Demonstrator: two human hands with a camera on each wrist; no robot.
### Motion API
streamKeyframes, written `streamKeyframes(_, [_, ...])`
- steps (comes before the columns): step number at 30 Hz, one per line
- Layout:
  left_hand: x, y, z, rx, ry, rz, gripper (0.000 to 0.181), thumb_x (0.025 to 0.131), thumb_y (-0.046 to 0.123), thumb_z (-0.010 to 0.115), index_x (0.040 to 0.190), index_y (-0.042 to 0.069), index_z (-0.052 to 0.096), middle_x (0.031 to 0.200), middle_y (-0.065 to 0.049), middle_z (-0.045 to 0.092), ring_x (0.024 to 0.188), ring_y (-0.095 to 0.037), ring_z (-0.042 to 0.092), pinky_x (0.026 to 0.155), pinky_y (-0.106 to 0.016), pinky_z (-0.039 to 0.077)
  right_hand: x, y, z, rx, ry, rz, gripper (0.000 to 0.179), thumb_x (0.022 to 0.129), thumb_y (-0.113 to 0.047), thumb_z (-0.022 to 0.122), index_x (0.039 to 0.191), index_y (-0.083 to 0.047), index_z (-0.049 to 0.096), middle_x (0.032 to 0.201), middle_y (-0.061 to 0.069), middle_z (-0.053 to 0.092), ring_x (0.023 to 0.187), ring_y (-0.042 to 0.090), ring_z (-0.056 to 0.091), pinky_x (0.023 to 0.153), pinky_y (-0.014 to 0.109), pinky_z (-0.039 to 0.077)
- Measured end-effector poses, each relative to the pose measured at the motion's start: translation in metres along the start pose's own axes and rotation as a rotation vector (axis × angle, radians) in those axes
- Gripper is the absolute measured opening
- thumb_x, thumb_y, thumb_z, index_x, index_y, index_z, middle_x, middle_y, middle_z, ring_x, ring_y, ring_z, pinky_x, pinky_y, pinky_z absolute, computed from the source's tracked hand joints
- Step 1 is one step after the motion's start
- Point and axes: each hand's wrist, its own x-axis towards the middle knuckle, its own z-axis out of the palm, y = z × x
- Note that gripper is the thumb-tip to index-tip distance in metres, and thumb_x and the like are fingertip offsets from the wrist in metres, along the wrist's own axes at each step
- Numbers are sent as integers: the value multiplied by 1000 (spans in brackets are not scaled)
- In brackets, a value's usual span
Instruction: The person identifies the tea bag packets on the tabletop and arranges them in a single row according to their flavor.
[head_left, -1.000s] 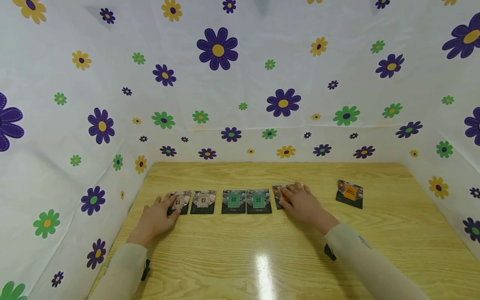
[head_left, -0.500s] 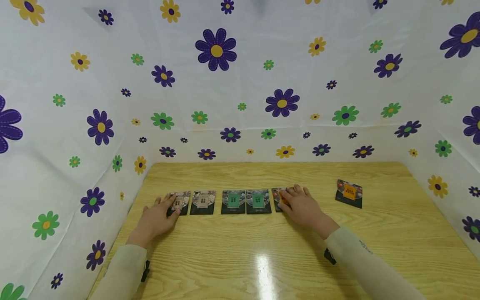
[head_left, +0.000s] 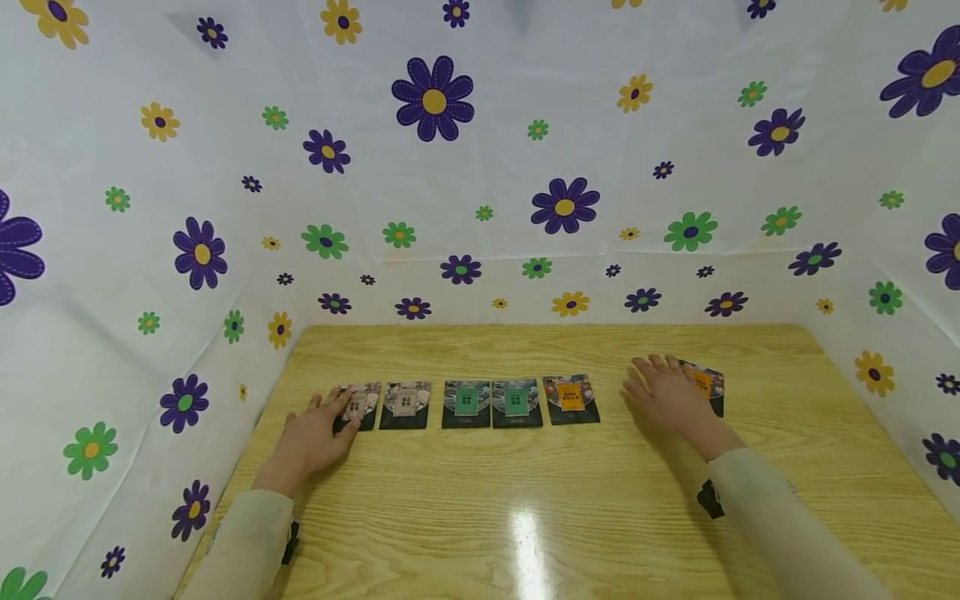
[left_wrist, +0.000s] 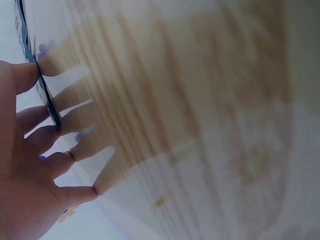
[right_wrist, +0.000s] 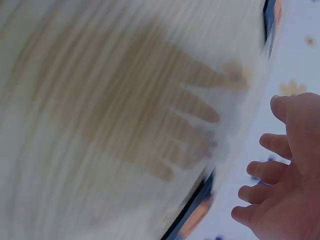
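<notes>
Flat dark packets lie in a row on the wooden table. My left hand rests on the leftmost beige-label packet, thumb at its near edge and fingers spread over its left part. In the left wrist view, the same packet is seen edge-on against the thumb and fingers. My right hand hovers over the table with nothing in it, fingers loosely extended. It partly covers a skewed orange-label packet at the right. Left of that hand lies another orange-label packet, slightly turned.
Another beige-label packet lies beside the leftmost one. Two green-label packets, one left and one right, sit almost edge to edge mid-row. White flowered cloth walls off the wooden table at the back and sides.
My right hand has let go of the orange-label packet in the row and moved right, toward the skewed one. That released packet shifted slightly nearer before. My left hand stays in place.
</notes>
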Motion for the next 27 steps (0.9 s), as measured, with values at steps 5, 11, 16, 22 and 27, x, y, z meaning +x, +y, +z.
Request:
streamKeyframes(5, [0, 1, -1, 3, -2, 0, 68, 109, 41, 51, 165, 7, 35, 170, -25, 28, 155, -57, 22, 113, -88, 19, -13, 31, -9, 21, 16, 38, 65, 114, -40, 43, 156, 10, 41, 156, 45, 36, 143, 72, 25, 114, 82, 26])
streamKeyframes(11, [-1, 1, -2, 0, -6, -5, 68, 110, 41, 51, 165, 7, 34, 171, -25, 28, 156, -57, 21, 113, -87, 18, -24, 55, -16, 49, 18, 92, 66, 115, -40, 40, 155, 13, 39, 154, 49, 33, 140, 74, 24, 112, 84, 23])
streamKeyframes(16, [-2, 2, -3, 6, -6, -3, 67, 110, 42, 51, 165, 7, 35, 170, -25, 29, 155, -57, 23, 113, -88, 19, -29, 67, -17, 49, 1, 118, 67, 115, -39, 38, 155, 15, 37, 153, 50, 32, 140, 74, 25, 111, 85, 24])
streamKeyframes(22, [-2, 2, -4, 0, -13, -8, 67, 110, 42, 52, 165, 7, 36, 171, -24, 28, 155, -57, 23, 113, -87, 19, -34, 69, -17, 55, -7, 121, 67, 116, -39, 37, 154, 16, 37, 152, 47, 36, 138, 73, 27, 111, 85, 25])
streamKeyframes(27, [-2, 1, -3, -4, -14, -8, 68, 109, 42, 52, 165, 7, 35, 171, -24, 28, 156, -57, 22, 114, -87, 18, -33, 68, -14, 53, 0, 103, 67, 116, -39, 37, 154, 16, 38, 152, 45, 39, 137, 72, 29, 110, 84, 27])
